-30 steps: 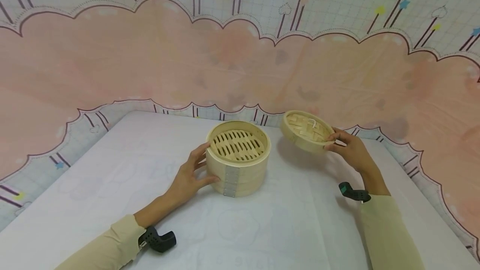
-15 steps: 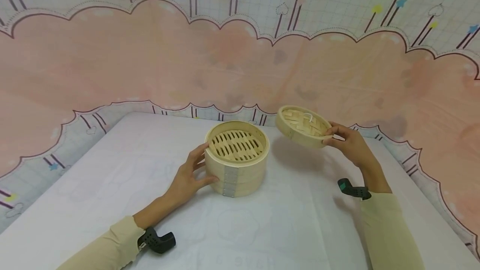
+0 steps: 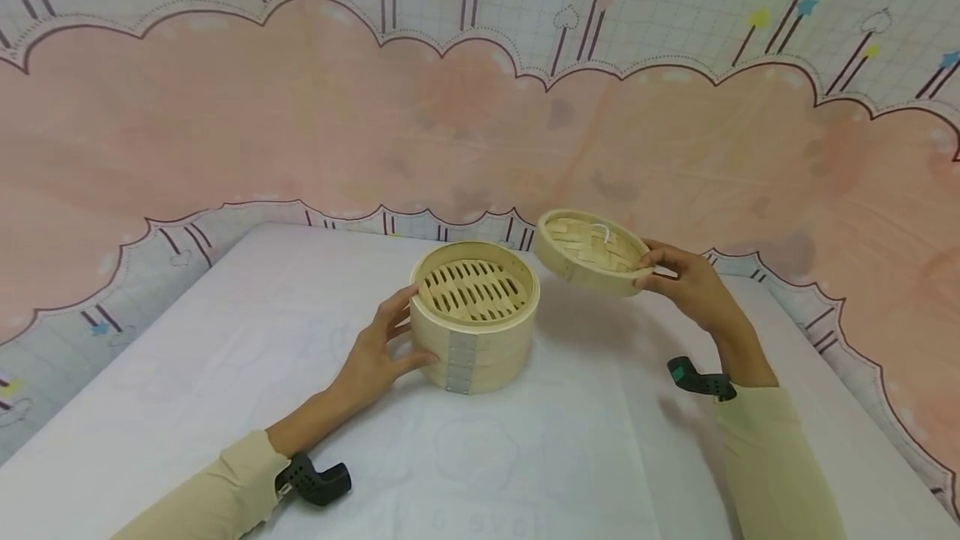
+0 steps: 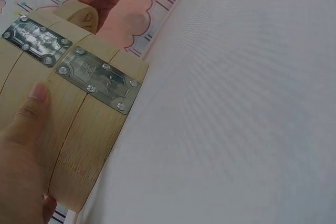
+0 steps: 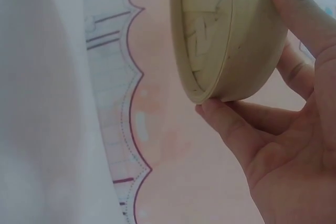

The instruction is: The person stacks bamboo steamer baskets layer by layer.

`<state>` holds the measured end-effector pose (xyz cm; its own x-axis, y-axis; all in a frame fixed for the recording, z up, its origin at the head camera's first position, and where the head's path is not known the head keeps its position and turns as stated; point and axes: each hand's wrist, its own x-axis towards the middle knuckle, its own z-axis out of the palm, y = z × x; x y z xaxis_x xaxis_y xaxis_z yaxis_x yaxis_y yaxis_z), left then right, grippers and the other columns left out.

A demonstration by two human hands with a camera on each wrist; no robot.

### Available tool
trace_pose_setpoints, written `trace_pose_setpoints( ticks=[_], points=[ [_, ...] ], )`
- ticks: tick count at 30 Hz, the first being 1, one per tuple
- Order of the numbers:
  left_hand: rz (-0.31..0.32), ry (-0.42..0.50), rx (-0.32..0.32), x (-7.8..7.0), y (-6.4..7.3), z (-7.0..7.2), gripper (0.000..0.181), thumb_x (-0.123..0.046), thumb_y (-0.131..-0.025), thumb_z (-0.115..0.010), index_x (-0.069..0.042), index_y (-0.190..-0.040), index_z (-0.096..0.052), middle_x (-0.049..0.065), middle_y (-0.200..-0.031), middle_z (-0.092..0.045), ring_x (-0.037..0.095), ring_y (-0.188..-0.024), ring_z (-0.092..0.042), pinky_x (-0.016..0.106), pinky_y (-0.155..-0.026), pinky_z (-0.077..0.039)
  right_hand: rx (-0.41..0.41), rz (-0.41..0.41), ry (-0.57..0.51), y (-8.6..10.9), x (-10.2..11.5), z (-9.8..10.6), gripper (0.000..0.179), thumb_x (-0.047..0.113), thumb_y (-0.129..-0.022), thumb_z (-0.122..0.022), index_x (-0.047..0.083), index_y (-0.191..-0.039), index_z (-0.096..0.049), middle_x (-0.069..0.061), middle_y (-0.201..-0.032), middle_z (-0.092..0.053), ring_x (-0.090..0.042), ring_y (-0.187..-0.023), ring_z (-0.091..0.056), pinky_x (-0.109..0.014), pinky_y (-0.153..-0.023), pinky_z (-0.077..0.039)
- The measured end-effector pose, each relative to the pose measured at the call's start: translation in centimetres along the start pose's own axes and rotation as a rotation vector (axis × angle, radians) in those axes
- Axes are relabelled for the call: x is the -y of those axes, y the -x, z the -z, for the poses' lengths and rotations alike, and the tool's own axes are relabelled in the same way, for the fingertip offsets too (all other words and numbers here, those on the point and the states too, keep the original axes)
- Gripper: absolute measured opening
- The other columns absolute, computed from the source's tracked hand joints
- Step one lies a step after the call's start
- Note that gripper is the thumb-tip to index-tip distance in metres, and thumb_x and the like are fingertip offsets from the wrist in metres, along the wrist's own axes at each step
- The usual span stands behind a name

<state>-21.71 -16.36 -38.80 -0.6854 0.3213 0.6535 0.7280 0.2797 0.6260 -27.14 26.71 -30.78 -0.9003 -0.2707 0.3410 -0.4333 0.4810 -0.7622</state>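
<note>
A round bamboo steamer [image 3: 498,348] stands upright on the table, its slatted inner base [image 3: 476,290] showing from above. My left hand [image 3: 375,352] grips its left side, thumb in front and fingers near the upper rim. In the left wrist view the thumb [image 4: 31,114] presses the bamboo wall beside two riveted metal plates [image 4: 97,80]. Off to the right, my right hand [image 3: 690,286] pinches the edge of the woven bamboo lid [image 3: 592,244]. The lid hangs tilted above the table, apart from the steamer. In the right wrist view the lid [image 5: 252,40] sits between thumb and fingers.
A white cloth [image 3: 315,298] covers the table. Behind it hangs a backdrop [image 3: 337,123] with a pink cloud pattern and small printed shapes. Each wrist carries a black camera mount, the left mount [image 3: 315,480] lying close to the tabletop.
My right hand has carried the lid left and slightly upward, closer to the steamer. The left hand and the steamer have stayed in place.
</note>
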Motion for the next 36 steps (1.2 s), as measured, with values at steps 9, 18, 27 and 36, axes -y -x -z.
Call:
trace_pose_setpoints(
  ticks=[9, 18, 27, 36],
  points=[
    [-0.004, -0.005, 0.000, 0.0, -0.1, 0.1, 0.093, 0.006, -0.068, -0.080, -0.003, -0.142, -0.024, 0.028, -0.144, -0.035, 0.047, -0.123, -0.045, 0.055, -0.094, -0.047, 0.025, 0.011, 0.005, -0.4, 1.1, -0.9, 0.021, 0.010, -0.087, -0.071, -0.002, -0.098, -0.058, -0.018, -0.147, -0.038, -0.042, -0.129, -0.039, -0.015, -0.083, -0.050],
    [-0.004, -0.004, -0.002, 0.0, 0.1, 0.0, 0.093, 0.007, -0.068, -0.080, -0.003, -0.142, -0.023, 0.028, -0.144, -0.035, 0.048, -0.122, -0.045, 0.056, -0.093, -0.046, 0.064, 0.041, -0.020, -0.7, 1.4, -1.8, 0.022, 0.010, -0.086, -0.072, -0.002, -0.097, -0.058, -0.018, -0.147, -0.038, -0.040, -0.130, -0.039, -0.017, -0.087, -0.050],
    [-0.014, 0.005, 0.001, 0.2, 0.1, 0.0, 0.094, 0.008, -0.068, -0.080, -0.002, -0.142, -0.023, 0.028, -0.144, -0.035, 0.048, -0.123, -0.044, 0.056, -0.094, -0.046, 0.078, 0.047, -0.062, -0.9, 1.6, -2.4, 0.024, 0.009, -0.085, -0.073, -0.003, -0.098, -0.057, -0.019, -0.148, -0.035, -0.042, -0.132, -0.035, -0.019, -0.089, -0.050],
    [-0.010, -0.001, -0.002, 0.1, 0.1, -0.1, 0.093, 0.007, -0.068, -0.080, -0.002, -0.142, -0.024, 0.028, -0.144, -0.035, 0.048, -0.122, -0.045, 0.057, -0.093, -0.046, 0.078, 0.057, -0.102, -1.1, 2.0, -3.2, 0.025, 0.009, -0.084, -0.074, -0.003, -0.099, -0.058, -0.017, -0.147, -0.036, -0.039, -0.133, -0.035, -0.021, -0.088, -0.051]
  ],
)
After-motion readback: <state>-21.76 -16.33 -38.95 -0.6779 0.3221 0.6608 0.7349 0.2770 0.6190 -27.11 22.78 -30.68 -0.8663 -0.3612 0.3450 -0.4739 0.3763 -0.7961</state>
